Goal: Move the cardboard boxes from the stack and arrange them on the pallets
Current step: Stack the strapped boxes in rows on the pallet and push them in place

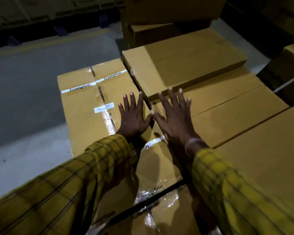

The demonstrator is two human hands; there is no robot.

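Left hand (133,116): fingers spread, flat on the tan taped cardboard box printed "Crompton" (92,106). Right hand (174,118): likewise splayed, empty, over the plain brown box (227,112) beside it. Step, judged: pressing placed boxes flush. Next: fetch another from the stack. Flat brown carton (185,65) lies just beyond the fingertips. Grey concrete floor (24,92) left; dim warehouse.

To my left lies a grey concrete floor (24,92), bare and dimly lit. A faded yellow line (46,43) crosses it near the far side. Beyond the line, a dark row of racking (41,12) runs along the back, holding pale wrapped goods I cannot make out. Small blue feet (60,30) stand beneath it on the floor.
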